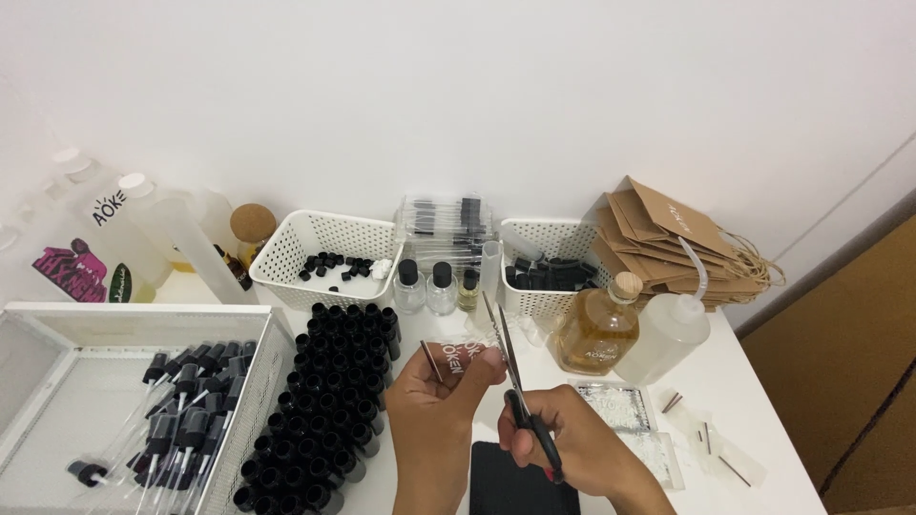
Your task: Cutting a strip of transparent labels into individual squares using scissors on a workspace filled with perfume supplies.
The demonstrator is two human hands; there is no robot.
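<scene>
The left hand [441, 391] pinched a clear label strip [458, 355]; the right hand [572, 443] gripped scissors [515, 381], blades at its edge; the cut looked barely begun; capped bottles [329, 401] waited beside.

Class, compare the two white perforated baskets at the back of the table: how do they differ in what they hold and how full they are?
The left basket holds a thin scatter of small black caps across its floor, with a few white bits; the right basket holds a denser heap of black caps. The left basket looks wider and mostly bare inside; the right basket is partly hidden by brown paper bags. Both are white, perforated and stand against the wall.
</scene>
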